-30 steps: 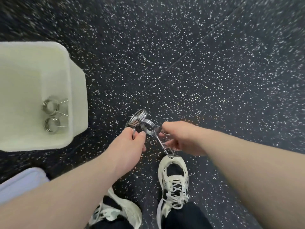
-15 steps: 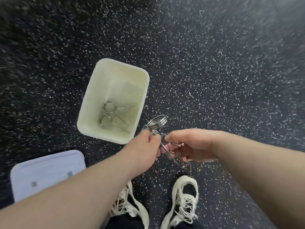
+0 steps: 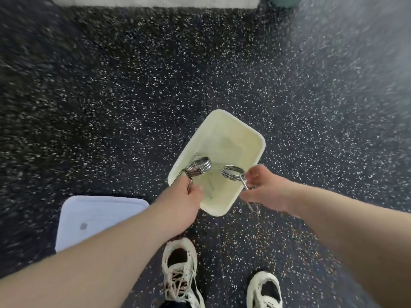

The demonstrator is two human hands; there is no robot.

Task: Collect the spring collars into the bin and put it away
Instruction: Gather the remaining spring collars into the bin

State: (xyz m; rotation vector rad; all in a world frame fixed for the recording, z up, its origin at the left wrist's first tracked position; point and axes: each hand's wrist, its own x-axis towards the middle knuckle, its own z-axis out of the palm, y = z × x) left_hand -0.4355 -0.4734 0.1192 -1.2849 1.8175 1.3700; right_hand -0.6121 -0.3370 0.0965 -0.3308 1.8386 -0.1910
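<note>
A cream plastic bin point(image 3: 244, 132) stands on the speckled black floor straight ahead of me. My left hand point(image 3: 181, 196) grips the handles of one steel spring collar point(image 3: 198, 166), its coil hanging over the bin's left side. My right hand point(image 3: 265, 187) pinches a second spring collar point(image 3: 232, 173) by its handle, with the coil over the bin's right half. The two collars are apart. Faint wire shapes of other collars lie on the bin's bottom, blurred and partly hidden by my hands.
A white flat lid or tray point(image 3: 93, 216) lies on the floor at the lower left, beside my left forearm. My two white sneakers point(image 3: 178, 270) stand just behind the bin. A pale wall base point(image 3: 155, 1) runs along the far edge.
Both hands have carried their collars from beside the bin to over its opening, and the collars have moved apart. The view has shifted, bringing the bin to the centre.
</note>
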